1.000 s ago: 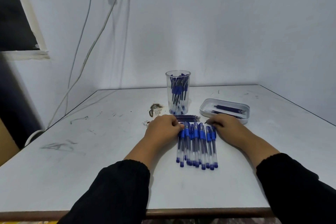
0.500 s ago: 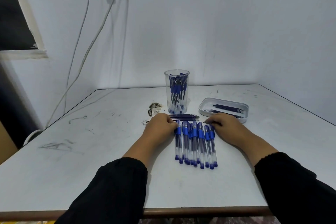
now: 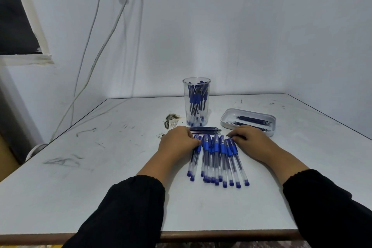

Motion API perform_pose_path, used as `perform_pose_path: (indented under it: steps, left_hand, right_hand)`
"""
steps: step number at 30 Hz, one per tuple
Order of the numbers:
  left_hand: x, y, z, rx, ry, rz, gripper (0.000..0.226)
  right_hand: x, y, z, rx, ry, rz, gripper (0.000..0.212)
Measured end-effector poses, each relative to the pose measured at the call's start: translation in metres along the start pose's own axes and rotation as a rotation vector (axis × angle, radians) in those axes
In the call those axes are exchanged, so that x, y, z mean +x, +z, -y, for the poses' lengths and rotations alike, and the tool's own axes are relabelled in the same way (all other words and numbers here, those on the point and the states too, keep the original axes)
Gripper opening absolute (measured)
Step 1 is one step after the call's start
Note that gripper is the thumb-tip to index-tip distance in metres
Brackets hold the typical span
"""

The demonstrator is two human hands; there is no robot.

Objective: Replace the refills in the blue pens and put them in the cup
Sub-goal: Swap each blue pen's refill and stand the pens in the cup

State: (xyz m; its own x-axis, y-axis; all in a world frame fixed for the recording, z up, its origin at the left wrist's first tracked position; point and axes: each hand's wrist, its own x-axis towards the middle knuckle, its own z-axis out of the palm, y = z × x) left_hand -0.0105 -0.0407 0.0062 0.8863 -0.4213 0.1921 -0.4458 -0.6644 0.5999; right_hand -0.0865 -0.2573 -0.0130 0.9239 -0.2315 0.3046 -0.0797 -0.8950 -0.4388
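I rest both hands on the row of blue pens in front of the cup. Left hand and right hand have curled fingers; whether either pinches a pen, I cannot tell. Risk: nudged pens roll, scattering the loose refills.

I see the blue pens lying side by side in a loose row on the table, clear barrels with blue grips, their blue end caps pointing toward me. Just beyond their far tips, a small bundle of dark refills lies crosswise. Behind that stands the cup, clear and upright, holding more blue pens on end. To its right, more dark refills lie in a shallow white tray.
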Motion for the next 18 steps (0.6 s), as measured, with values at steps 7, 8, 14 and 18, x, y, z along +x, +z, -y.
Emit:
perform_pose_path:
  steps: [7,8,14,18]
  left_hand:
    - [0.0002,-0.0019,0.0005,0.04,0.021,0.007,0.025]
    - [0.0001,-0.0023,0.0004,0.053,0.026,0.016,0.028]
    - [0.0036,-0.0022,-0.0004,0.011,0.002,0.059,0.02]
    - [0.0047,-0.0032,-0.0015,0.01,0.001,0.074,0.02]
  right_hand:
    - [-0.001,-0.0005,0.0004,0.007,-0.007,-0.006,0.023]
    - [-0.0012,-0.0007,0.0004,0.006,-0.008,-0.007,0.023]
    - [-0.002,-0.0011,0.0009,0.002,-0.007,-0.005,0.024]
    - [-0.0017,-0.0008,0.0009,0.004,-0.011,-0.008,0.024]
